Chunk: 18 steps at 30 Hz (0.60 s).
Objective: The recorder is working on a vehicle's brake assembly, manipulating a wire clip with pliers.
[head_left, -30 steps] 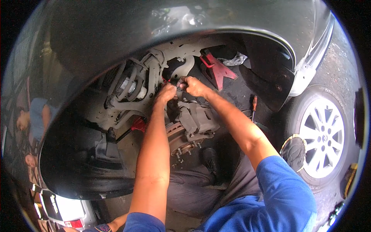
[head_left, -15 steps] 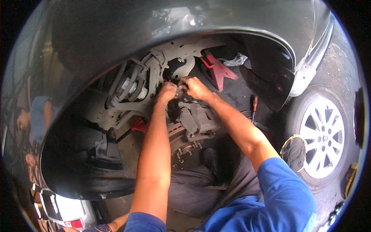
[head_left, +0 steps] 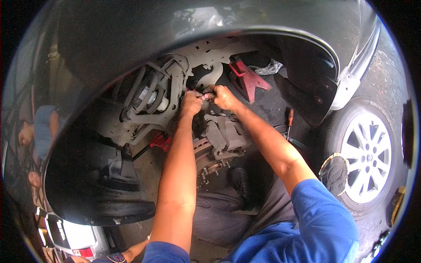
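Both hands meet just above centre frame, inside an open wheel well under a dark grey car fender [head_left: 184,26]. Left hand [head_left: 191,103] is curled into a loose fist, fingers closed round a small part with a thin red bit showing; right hand [head_left: 222,96] is also closed, fingertips pinching the same small thing from the other side, knuckles almost touching the left. What the part is exactly is too small to tell. Right below the hands hangs the brake caliper [head_left: 226,136], dull grey cast metal, blocky, dusty, tilted, sitting just over the brake disc and hub [head_left: 206,160], which is rusty brown with studs sticking out at its lower edge. Left of the hands: coil spring and strut [head_left: 147,94], with the pale grey knuckle arm [head_left: 175,81] curving beside it. Red jack stand [head_left: 245,79] upper centre-right on the dark floor; another red piece [head_left: 160,141] low left of the disc. Screwdriver with an orange handle [head_left: 289,118] lies on the floor right of the forearm. Silver alloy wheel [head_left: 366,153] at the right edge. Blue sleeves at the bottom of frame. People reflected in the body panel at far left.
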Motion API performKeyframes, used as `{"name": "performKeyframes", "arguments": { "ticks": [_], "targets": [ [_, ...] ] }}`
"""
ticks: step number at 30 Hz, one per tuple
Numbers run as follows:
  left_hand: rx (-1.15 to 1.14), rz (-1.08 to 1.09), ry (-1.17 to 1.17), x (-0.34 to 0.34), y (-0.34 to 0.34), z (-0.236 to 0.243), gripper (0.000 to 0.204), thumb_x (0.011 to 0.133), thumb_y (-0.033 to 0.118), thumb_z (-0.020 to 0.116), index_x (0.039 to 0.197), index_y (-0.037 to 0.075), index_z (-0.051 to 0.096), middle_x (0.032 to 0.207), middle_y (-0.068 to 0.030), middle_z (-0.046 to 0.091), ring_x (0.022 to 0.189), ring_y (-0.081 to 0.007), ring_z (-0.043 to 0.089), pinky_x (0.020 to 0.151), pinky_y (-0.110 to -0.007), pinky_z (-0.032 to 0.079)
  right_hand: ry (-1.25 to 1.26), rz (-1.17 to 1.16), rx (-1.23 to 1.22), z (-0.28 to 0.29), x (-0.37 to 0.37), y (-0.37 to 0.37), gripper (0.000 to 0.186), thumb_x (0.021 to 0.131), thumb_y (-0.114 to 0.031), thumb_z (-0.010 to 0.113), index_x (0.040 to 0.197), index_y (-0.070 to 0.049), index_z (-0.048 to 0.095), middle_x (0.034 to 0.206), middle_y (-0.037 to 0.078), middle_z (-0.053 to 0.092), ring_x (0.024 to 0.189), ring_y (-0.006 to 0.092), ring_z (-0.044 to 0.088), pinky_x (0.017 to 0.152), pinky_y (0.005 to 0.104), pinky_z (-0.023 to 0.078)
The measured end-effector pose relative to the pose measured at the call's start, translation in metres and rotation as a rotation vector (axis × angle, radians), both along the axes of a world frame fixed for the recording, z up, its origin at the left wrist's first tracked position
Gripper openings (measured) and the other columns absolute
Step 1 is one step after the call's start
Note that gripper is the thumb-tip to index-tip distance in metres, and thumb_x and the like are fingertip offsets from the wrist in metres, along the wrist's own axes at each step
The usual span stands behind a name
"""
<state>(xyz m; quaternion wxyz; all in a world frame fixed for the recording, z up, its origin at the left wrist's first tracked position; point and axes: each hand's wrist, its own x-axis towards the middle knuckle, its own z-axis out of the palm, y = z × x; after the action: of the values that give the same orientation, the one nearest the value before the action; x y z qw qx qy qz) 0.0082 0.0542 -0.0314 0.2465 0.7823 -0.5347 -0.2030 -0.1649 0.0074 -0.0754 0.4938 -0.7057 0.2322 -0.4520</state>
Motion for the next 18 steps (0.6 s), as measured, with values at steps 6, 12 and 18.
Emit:
{"name": "performKeyframes", "arguments": {
  "ticks": [6, 12, 18],
  "targets": [
    [-0.007, 0.074, 0.022, -0.002, -0.003, -0.003, 0.02, 0.089, 0.011, 0.077, 0.089, -0.008, 0.069, 0.072, -0.0061, 0.066, 0.059, -0.0121, 0.058, 0.052, -0.028, 0.047, 0.109, 0.035, 0.078, 0.001, 0.006, -0.004, 0.02, 0.085, -0.007, 0.067, 0.103, 0.002, 0.069, 0.095, 0.029, 0.067, 0.099, 0.046, 0.065, 0.081, 0.0485, 0.052],
    [-0.019, 0.107, 0.187, 0.003, -0.008, -0.004, 0.012, 0.091, 0.006, 0.07, 0.084, -0.003, 0.07, 0.073, -0.005, 0.067, 0.059, -0.0113, 0.057, 0.053, -0.027, 0.047, 0.056, -0.086, -0.038, -0.001, 0.015, -0.006, 0.02, 0.08, -0.003, 0.066, 0.1, 0.002, 0.067, 0.093, 0.028, 0.068, 0.097, 0.046, 0.065, 0.081, 0.0499, 0.052],
    [-0.028, 0.076, -0.157, 0.008, -0.009, -0.006, 0.01, 0.091, 0.006, 0.063, 0.09, 0.002, 0.072, 0.076, -0.002, 0.066, 0.063, -0.0115, 0.058, 0.06, -0.028, 0.049, 0.143, -0.145, -0.037, 0.004, 0.023, -0.006, 0.024, 0.086, -0.012, 0.07, 0.101, 0.006, 0.064, 0.093, 0.032, 0.065, 0.097, 0.047, 0.065, 0.079, 0.0494, 0.051]
  ]
}}
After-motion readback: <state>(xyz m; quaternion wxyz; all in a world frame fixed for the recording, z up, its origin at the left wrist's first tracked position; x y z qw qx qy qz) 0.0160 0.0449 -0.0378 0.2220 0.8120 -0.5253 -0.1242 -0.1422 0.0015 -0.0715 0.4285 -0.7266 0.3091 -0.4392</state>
